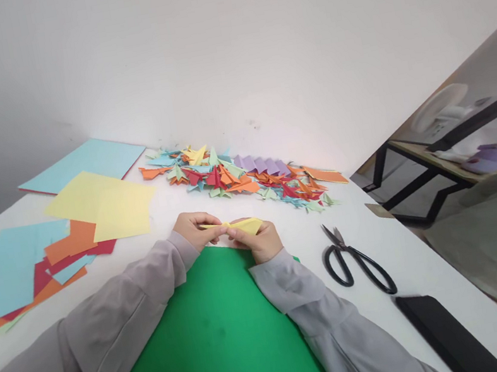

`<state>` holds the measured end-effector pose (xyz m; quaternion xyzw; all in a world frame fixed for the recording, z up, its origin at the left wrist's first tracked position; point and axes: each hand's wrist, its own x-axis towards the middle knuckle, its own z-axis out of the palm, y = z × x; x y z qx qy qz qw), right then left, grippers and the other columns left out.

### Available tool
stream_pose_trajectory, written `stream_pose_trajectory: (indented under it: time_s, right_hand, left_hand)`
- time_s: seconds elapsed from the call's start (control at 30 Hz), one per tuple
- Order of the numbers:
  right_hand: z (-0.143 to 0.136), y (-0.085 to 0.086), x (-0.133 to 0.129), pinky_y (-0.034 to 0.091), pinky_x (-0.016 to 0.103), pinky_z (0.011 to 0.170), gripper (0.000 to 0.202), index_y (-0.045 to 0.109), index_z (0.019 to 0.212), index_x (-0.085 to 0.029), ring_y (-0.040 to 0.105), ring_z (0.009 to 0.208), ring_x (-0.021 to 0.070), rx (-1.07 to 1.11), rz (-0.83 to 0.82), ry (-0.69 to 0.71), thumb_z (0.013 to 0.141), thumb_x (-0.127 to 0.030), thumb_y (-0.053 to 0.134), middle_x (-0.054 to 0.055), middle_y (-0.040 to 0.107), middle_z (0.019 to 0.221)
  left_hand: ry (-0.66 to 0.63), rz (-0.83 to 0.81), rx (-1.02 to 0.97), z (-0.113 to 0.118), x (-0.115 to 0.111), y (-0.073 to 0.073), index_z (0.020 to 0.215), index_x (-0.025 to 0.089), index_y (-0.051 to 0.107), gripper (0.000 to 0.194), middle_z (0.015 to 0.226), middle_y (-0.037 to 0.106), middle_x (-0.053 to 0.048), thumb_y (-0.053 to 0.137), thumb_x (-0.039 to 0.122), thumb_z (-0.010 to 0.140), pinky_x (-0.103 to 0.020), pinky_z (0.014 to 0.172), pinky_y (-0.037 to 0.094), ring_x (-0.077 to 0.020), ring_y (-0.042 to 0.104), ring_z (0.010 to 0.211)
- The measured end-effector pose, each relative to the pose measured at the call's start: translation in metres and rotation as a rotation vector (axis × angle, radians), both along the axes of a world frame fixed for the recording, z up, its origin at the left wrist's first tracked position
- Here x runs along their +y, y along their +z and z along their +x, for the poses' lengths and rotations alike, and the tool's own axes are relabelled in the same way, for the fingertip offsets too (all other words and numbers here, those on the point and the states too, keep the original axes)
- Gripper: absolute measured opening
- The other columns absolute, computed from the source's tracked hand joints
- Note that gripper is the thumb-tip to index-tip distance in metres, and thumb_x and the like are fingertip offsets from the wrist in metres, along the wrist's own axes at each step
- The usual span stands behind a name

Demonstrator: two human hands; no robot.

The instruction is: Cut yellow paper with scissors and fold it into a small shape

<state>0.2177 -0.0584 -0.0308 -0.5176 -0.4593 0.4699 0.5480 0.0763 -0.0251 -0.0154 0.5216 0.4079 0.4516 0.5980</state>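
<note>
Between my two hands is a small piece of folded yellow paper [246, 225], held just above the far edge of a green sheet [217, 332]. My left hand [196, 229] pinches its left end between thumb and fingers. The right side is gripped by my right hand [261, 240], its thumb pressed near the middle of the fold. Both hands are closed and almost touch each other. Some of the fingers are hidden behind the paper.
Beyond my hands lies a long heap of folded paper pieces [215, 176] in many colours. Loose coloured sheets [107, 201] spread on the left. Black-handled scissors [349, 251], partly open, and a black flat object [447, 330] lie right, near the table's edge.
</note>
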Motion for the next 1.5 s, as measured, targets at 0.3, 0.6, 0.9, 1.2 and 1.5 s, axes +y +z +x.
stream_pose_trajectory:
  time_s: [0.3, 0.6, 0.9, 1.2, 1.5]
  right_hand:
    - [0.002, -0.001, 0.002, 0.038, 0.021, 0.042, 0.024, 0.068, 0.062, -0.019, 0.049, 0.043, 0.0086, 0.025, 0.006, 0.036, 0.049, -0.038, 0.076, -0.003, 0.058, 0.050]
    - [0.000, 0.001, 0.000, 0.039, 0.021, 0.043, 0.021, 0.069, 0.062, -0.020, 0.049, 0.045, 0.0086, 0.022, 0.034, 0.037, 0.052, -0.037, 0.074, -0.003, 0.059, 0.051]
    - [-0.002, 0.003, -0.002, 0.039, 0.021, 0.042, 0.020, 0.068, 0.062, -0.019, 0.046, 0.044, 0.0079, -0.011, 0.096, 0.055, 0.054, -0.037, 0.073, -0.003, 0.057, 0.051]
    - [-0.007, 0.005, -0.004, 0.038, 0.023, 0.041, 0.023, 0.066, 0.063, -0.017, 0.045, 0.042, 0.0088, -0.053, 0.131, -0.014, 0.052, -0.036, 0.074, -0.002, 0.058, 0.050]
    - [-0.005, 0.002, -0.004, 0.037, 0.023, 0.041, 0.023, 0.065, 0.059, -0.017, 0.046, 0.043, 0.0093, -0.094, 0.159, -0.048, 0.055, -0.039, 0.072, -0.001, 0.058, 0.049]
  left_hand:
    - [-0.044, 0.023, -0.044, -0.002, -0.001, -0.002, 0.053, 0.011, 0.059, 0.023, 0.037, 0.053, 0.004, 0.078, 0.020, 0.043, -0.016, 0.037, 0.037, -0.0053, 0.047, 0.035]
    - [-0.193, -0.017, -0.233, -0.003, 0.008, -0.015, 0.065, 0.010, 0.067, 0.031, 0.053, 0.061, -0.001, 0.079, 0.028, 0.043, -0.022, 0.044, 0.047, -0.0104, 0.056, 0.042]
    - [-0.164, 0.127, -0.194, -0.005, 0.006, -0.010, 0.061, 0.013, 0.068, 0.015, 0.064, 0.060, 0.000, 0.075, 0.023, 0.053, -0.021, 0.044, 0.048, -0.0081, 0.056, 0.043]
    - [-0.026, 0.067, -0.153, 0.000, 0.000, -0.008, 0.060, 0.011, 0.066, 0.017, 0.048, 0.058, 0.001, 0.074, 0.024, 0.051, -0.019, 0.042, 0.044, -0.0066, 0.051, 0.040]
    - [-0.048, 0.053, -0.123, -0.001, 0.001, -0.006, 0.060, 0.010, 0.066, 0.019, 0.042, 0.057, 0.001, 0.075, 0.023, 0.050, -0.021, 0.042, 0.045, -0.0082, 0.051, 0.038]
